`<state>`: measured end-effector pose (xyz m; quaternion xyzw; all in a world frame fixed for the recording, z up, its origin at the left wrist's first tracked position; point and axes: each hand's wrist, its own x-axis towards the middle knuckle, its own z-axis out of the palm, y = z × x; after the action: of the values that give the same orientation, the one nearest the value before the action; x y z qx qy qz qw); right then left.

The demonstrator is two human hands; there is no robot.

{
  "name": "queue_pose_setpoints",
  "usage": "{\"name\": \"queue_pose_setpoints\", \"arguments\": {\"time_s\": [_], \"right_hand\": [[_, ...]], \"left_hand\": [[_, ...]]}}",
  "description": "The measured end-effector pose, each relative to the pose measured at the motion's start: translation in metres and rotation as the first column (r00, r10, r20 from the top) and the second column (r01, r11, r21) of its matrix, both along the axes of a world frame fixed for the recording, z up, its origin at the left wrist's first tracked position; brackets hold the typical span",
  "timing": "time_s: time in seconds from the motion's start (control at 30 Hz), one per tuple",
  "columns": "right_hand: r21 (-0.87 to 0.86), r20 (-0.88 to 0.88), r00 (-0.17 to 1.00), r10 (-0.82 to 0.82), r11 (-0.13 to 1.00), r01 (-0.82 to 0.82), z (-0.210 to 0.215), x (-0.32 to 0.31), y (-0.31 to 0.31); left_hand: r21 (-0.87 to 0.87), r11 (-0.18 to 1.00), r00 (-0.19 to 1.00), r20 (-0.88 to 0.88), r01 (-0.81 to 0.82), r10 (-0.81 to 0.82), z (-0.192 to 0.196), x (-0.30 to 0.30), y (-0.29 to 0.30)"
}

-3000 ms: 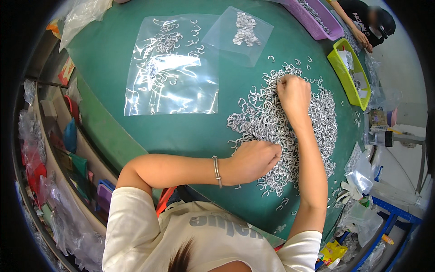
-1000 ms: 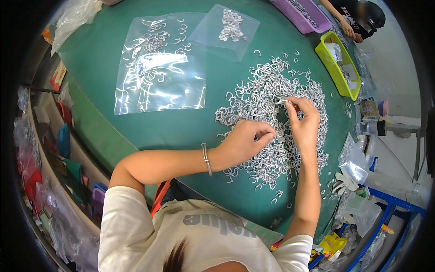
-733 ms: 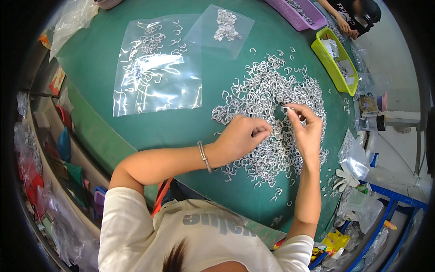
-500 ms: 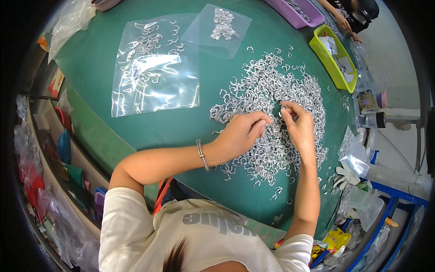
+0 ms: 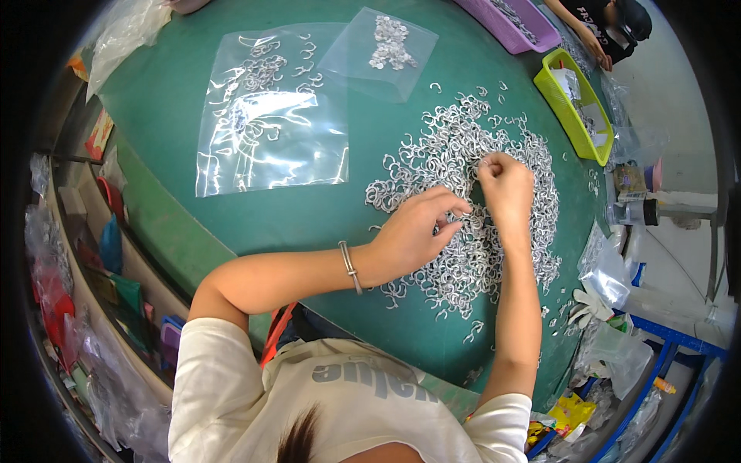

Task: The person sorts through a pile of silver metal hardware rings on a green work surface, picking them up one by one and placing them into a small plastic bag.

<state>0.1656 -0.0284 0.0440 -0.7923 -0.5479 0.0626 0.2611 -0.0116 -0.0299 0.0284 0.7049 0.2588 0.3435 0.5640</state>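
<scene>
A wide heap of small silver C-shaped metal pieces (image 5: 432, 158) is spread on the green table (image 5: 301, 224). My left hand (image 5: 417, 231) hovers at the heap's near left, palm down. Its fingers are loosely bent, with a gap between index finger and thumb and nothing plainly held. My right hand (image 5: 507, 189) is over the middle of the heap, thumb and fingers pinched together at its far side. Whatever those fingertips hold is too small to make out among the pieces. A dark spot shows between the two hands, partly hidden.
At the far left lies a clear plastic bag (image 5: 309, 162) with several C-shaped pieces on it; another clear sheet (image 5: 347, 62) bears small silver bits (image 5: 392, 45). Yellow-green (image 5: 573, 116) and purple baskets (image 5: 532, 38) stand far right, near another person (image 5: 598, 31). A white glove (image 5: 590, 306) lies right.
My right hand has moved slightly away from me and its fingers have closed together. My left thumb has parted from the index finger. The whole view has shifted a little.
</scene>
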Motion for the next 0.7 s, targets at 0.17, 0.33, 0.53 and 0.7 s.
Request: {"name": "queue_pose_setpoints", "arguments": {"time_s": [0.17,0.33,0.53,0.7], "right_hand": [[-0.065,-0.832,0.554,-0.034,0.997,-0.036,0.031,0.002,-0.035],[-0.013,-0.917,0.399,0.020,0.997,-0.081,0.030,-0.011,-0.061],[0.091,-0.825,0.560,0.079,0.996,-0.007,0.036,-0.026,-0.072],[0.206,-0.668,0.736,0.110,0.978,0.040,0.039,-0.038,-0.076]], "left_hand": [[-0.506,0.858,0.979,0.202,0.087,0.019,0.000,0.003,0.000],[-0.554,0.807,0.936,0.352,0.206,0.003,0.005,0.002,0.004],[-0.577,0.785,0.931,0.366,0.224,0.004,0.002,0.000,0.006],[-0.609,0.759,0.928,0.373,0.232,0.015,0.004,-0.001,0.006]]}}
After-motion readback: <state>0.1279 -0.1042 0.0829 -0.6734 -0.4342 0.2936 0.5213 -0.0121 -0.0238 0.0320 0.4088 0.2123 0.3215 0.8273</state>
